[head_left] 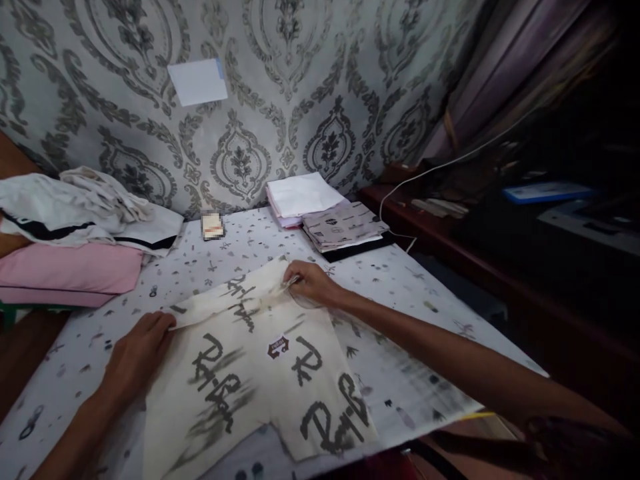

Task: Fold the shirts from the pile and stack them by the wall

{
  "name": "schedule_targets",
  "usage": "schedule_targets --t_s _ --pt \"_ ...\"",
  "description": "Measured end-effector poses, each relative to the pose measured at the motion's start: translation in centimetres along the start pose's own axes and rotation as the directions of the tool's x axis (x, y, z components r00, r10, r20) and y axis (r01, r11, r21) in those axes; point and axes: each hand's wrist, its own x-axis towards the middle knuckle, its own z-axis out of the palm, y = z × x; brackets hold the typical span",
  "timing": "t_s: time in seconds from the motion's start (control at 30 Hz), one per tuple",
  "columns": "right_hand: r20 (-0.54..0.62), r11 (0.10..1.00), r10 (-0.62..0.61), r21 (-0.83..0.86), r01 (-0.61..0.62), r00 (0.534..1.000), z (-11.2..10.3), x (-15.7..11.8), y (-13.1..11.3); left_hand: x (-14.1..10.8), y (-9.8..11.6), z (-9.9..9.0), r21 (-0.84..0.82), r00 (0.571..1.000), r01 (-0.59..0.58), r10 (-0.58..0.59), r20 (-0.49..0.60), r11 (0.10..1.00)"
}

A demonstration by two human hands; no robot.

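Observation:
Cream shorts (250,360) with dark brush-style lettering and a small brown-and-white badge lie spread on the patterned sheet, legs toward me. My left hand (145,340) grips the left end of the waistband, with the cloth edge tucked beneath its fingertips. At the waistband's right end, my right hand (313,283) pinches a bunched bit of the fabric. The band is stretched between both hands and folds over a little along its length. Parts of the lettering are smeared by motion.
Loose white clothes (90,207) lie on a pink cushion-like item (70,273) at left. Folded white cloths (305,197) and folded grey printed cloth (345,223) lie at the back right. A small box (213,227) stands near the wall. A white cable (450,160) crosses the right side.

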Motion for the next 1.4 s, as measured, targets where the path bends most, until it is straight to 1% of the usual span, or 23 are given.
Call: schedule_targets --t_s 0.07,0.13,0.23,0.37,0.43,0.53,0.57,0.6,0.63,0.7,0.73,0.77,0.8,0.83,0.87,0.93,1.0,1.03,1.1,1.17,1.23,1.33,1.4 --pt "-0.014 0.996 -0.031 -0.09 0.03 0.999 0.4 -1.4 0.1 -0.5 0.3 0.5 0.019 1.0 0.009 -0.009 0.002 1.0" --pt "-0.023 0.993 -0.04 -0.116 0.037 0.999 0.5 -1.9 0.1 -0.7 0.5 0.5 0.025 1.0 0.015 -0.014 -0.017 1.0" --pt "-0.046 0.997 -0.006 -0.076 0.003 0.999 0.5 -2.1 0.0 -0.8 0.5 0.0 0.013 0.999 0.014 -0.013 -0.042 1.0" --pt "-0.046 0.998 0.028 -0.056 -0.031 0.999 0.5 -2.7 -0.2 -1.0 0.4 -0.2 -0.018 0.999 0.036 -0.036 -0.031 0.999" --pt "-0.006 0.996 0.028 -0.087 -0.028 1.0 0.1 -3.2 -0.5 -1.2 0.3 0.0 -0.023 0.999 0.042 -0.043 -0.018 0.999" --pt "0.148 0.986 0.057 -0.163 -0.032 0.987 -1.0 -3.6 -1.3 -1.4 -0.2 0.0 -0.039 1.0 0.002 -0.001 0.031 0.999" --pt "0.191 0.984 0.069 -0.174 -0.036 0.979 -1.4 -3.4 -1.6 -1.4 -0.3 -0.2 -0.049 0.998 -0.021 0.024 0.056 0.999" --pt "0.208 0.983 0.073 -0.18 -0.035 0.975 -1.8 -3.0 -1.8 -1.3 -0.3 -0.5 -0.058 0.996 -0.038 0.043 0.08 0.998" --pt "0.191 0.981 0.067 -0.19 -0.03 0.979 -2.1 -2.3 -2.0 -1.1 -0.3 -0.8 -0.067 0.994 -0.042 0.049 0.098 0.997" --pt "0.091 0.968 0.025 -0.252 -0.001 0.996 -2.1 -0.5 -2.0 -0.2 0.3 -1.3 -0.083 0.995 -0.009 0.017 0.103 0.997" --pt "0.042 0.952 -0.004 -0.307 0.017 0.999 -1.7 0.6 -1.8 0.4 0.9 -1.4 -0.096 0.996 0.016 -0.007 0.092 0.995" --pt "0.011 0.93 -0.03 -0.366 0.032 0.999 -1.1 1.6 -1.5 1.1 1.5 -1.2 -0.114 0.997 0.036 -0.027 0.074 0.993" --pt "0.005 0.907 -0.049 -0.418 0.047 0.999 -0.3 2.5 -1.2 1.8 2.2 -0.7 -0.136 0.998 0.043 -0.037 0.052 0.99" --pt "0.03 0.885 -0.06 -0.46 0.068 0.998 0.5 3.3 -0.7 2.6 2.9 -0.1 -0.158 0.999 0.039 -0.033 0.037 0.987" --pt "0.085 0.864 -0.06 -0.494 0.094 0.995 1.3 3.7 -0.3 3.2 3.4 0.8 -0.175 0.999 0.026 -0.021 0.031 0.984" --pt "0.223 0.817 -0.013 -0.559 0.139 0.975 2.4 3.9 0.7 4.0 4.0 2.9 -0.171 0.998 0.0 0.01 0.059 0.985" --pt "0.31 0.767 0.069 -0.624 0.148 0.948 2.7 3.4 1.5 4.0 3.6 4.8 -0.118 0.996 -0.005 0.016 0.092 0.993" --pt "0.323 0.746 0.109 -0.652 0.138 0.94 2.6 3.1 1.7 3.7 3.1 5.6 -0.084 0.995 0.001 0.007 0.096 0.996" --pt "0.306 0.714 0.165 -0.693 0.1 0.938 2.2 2.7 2.1 3.0 2.1 6.4 -0.028 0.995 0.026 -0.023 0.098 0.999" --pt "0.279 0.687 0.211 -0.724 0.061 0.937 1.7 2.6 2.4 2.2 1.2 6.5 0.006 0.991 0.064 -0.065 0.12 0.998" --pt "0.237 0.656 0.242 -0.754 0.022 0.941 1.4 2.8 2.9 1.6 0.4 6.2 0.028 0.983 0.109 -0.112 0.147 0.994" --pt "0.194 0.631 0.236 -0.776 0.002 0.952 0.8 2.8 3.8 0.9 -0.6 5.5 0.047 0.968 0.18 -0.185 0.172 0.983" --pt "0.193 0.634 0.219 -0.773 0.011 0.957 0.4 2.8 4.1 0.7 -1.0 4.9 0.042 0.955 0.221 -0.225 0.193 0.974"
